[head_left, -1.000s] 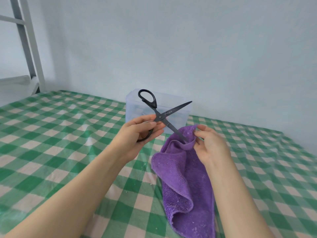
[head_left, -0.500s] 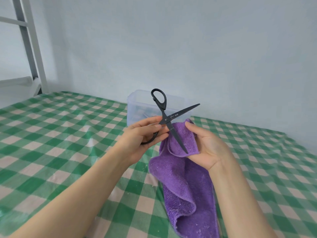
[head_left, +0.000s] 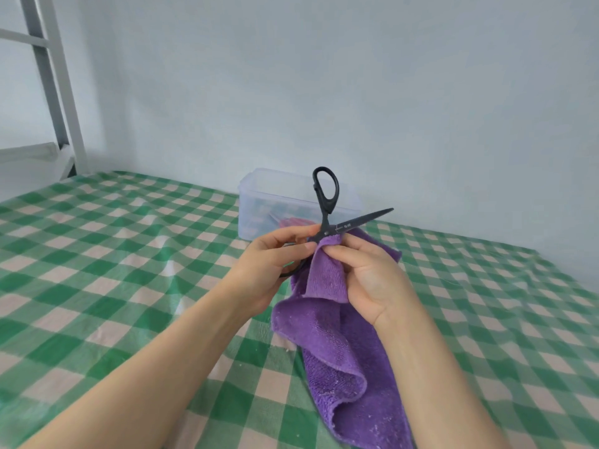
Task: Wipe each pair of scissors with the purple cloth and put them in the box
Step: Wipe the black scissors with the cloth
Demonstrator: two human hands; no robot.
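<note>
Black scissors (head_left: 327, 202) are spread wide open in the air in front of the box. My left hand (head_left: 275, 257) grips their lower handle loop, which is mostly hidden behind the fingers. The other loop stands upright and one blade points right. My right hand (head_left: 366, 273) pinches the purple cloth (head_left: 337, 345) around the second blade near the pivot, so that blade is hidden. The cloth hangs down to the bed. A translucent plastic box (head_left: 259, 192) stands behind, with something reddish (head_left: 293, 222) inside.
A green-and-beige checked sheet (head_left: 113, 254) covers the surface. A pale wall rises close behind the box. A grey metal ladder frame (head_left: 55, 85) stands at the far left.
The scissors have turned so the upper loop stands more upright. My right hand has slid the cloth up the lower blade to the pivot and now folds it round the blade.
</note>
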